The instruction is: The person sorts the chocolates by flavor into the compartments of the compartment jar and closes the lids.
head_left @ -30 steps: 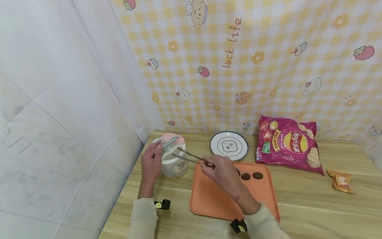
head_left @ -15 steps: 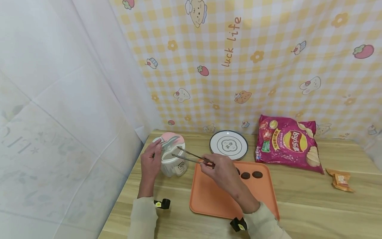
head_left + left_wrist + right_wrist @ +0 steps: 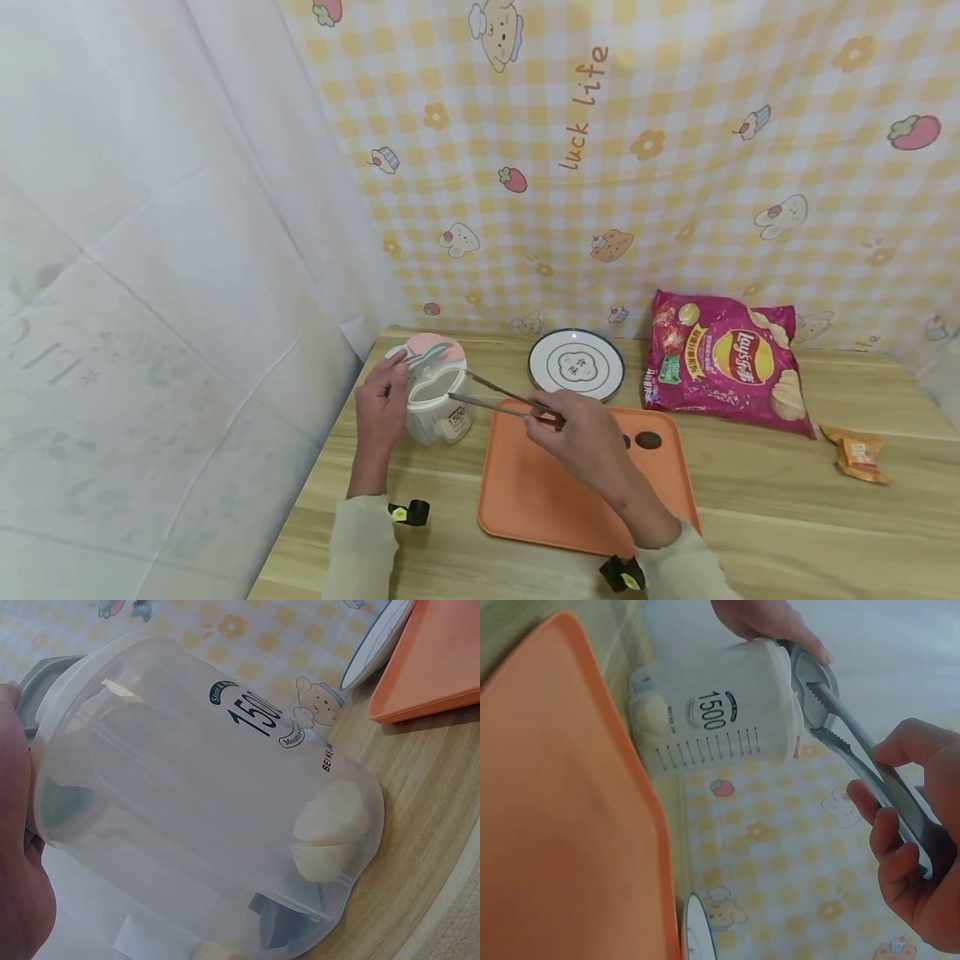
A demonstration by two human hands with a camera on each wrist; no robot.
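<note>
A clear plastic jar (image 3: 437,408) (image 3: 202,817) (image 3: 720,720) marked 1500, with a pink and grey lid, stands at the table's back left. My left hand (image 3: 380,408) (image 3: 769,622) grips its side. My right hand (image 3: 581,433) (image 3: 911,847) holds metal tongs (image 3: 495,397) (image 3: 855,750), whose tips sit just above the jar's top edge with nothing between them. An orange tray (image 3: 540,500) (image 3: 547,825) lies beside the jar and carries dark round cookies (image 3: 648,439); my right hand hides part of them.
A white plate (image 3: 576,364) lies behind the tray. A magenta chip bag (image 3: 723,362) lies to the right, and a small orange snack packet (image 3: 857,454) farther right. A patterned cloth hangs behind the table. The table's left edge is close to the jar.
My right hand has drawn back to the right with the tongs, so their tips moved from over the jar's opening toward its right rim. The left hand stays on the jar.
</note>
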